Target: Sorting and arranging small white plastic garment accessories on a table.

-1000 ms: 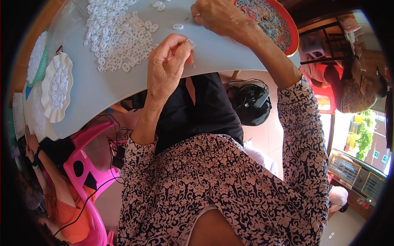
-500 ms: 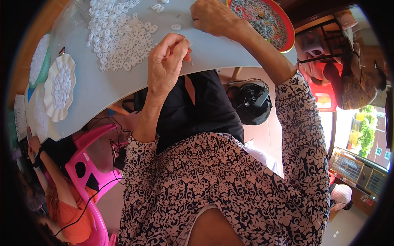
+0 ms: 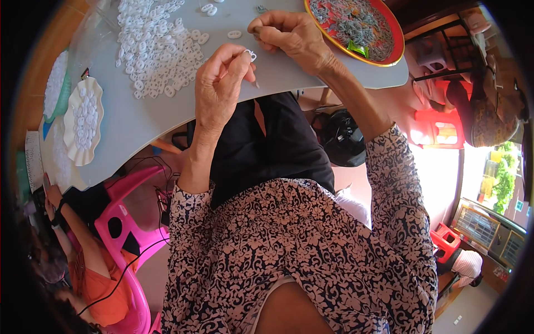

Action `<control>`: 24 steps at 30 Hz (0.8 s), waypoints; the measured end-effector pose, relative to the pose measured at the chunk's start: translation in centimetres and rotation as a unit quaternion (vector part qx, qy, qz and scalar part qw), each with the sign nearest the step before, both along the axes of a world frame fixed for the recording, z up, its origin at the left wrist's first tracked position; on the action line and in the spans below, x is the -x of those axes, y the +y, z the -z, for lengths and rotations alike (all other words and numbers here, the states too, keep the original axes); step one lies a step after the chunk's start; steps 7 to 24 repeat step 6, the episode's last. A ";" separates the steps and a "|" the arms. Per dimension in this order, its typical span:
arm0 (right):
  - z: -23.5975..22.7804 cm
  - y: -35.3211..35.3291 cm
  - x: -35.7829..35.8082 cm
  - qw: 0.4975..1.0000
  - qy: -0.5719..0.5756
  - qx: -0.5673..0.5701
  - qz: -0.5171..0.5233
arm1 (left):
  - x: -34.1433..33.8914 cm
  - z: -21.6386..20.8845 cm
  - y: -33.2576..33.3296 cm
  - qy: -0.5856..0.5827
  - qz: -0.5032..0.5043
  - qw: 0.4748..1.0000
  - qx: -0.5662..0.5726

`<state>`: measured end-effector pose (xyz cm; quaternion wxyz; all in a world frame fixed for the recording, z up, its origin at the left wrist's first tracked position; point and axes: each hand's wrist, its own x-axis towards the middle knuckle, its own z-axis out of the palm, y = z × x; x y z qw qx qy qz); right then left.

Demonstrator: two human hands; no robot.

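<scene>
My left hand (image 3: 218, 83) pinches a small white plastic oval piece with holes (image 3: 252, 55) between thumb and fingertips, just over the table's near edge. To its right and slightly farther off, my right hand (image 3: 296, 40) is closed in a pinch. Something small and dark shows at its fingertips, too small to name. The two hands are apart. Left of my hands spreads a heap of white two-holed oval pieces (image 3: 158, 58). A single white oval piece (image 3: 234, 34) lies between the heap and my right hand.
A round red tray (image 3: 398, 42) of small grey pieces (image 3: 361, 25) stands at the right, with a green wrapper (image 3: 359, 49) in it. At the left are a scalloped cream dish (image 3: 71, 133) and a green basket (image 3: 62, 94). A person sits by a pink chair (image 3: 119, 222).
My right hand has come away from the far side of the table, nearer to my left hand, its fingers now pinched. The white piece shows more clearly at my left fingertips.
</scene>
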<state>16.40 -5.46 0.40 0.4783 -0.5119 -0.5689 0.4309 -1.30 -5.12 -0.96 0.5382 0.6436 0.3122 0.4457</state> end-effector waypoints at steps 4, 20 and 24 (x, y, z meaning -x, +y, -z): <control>0.9 -0.2 -0.2 0.997 0.068 -0.031 -0.013 | -0.2 -0.3 0.0 0.009 0.002 1.000 -0.004; 0.9 -0.4 0.2 0.997 0.077 -0.025 -0.016 | -0.1 -0.3 0.0 0.023 0.001 1.000 -0.008; 0.9 -0.4 0.2 0.997 0.077 -0.025 -0.016 | -0.1 -0.3 0.0 0.023 0.001 1.000 -0.008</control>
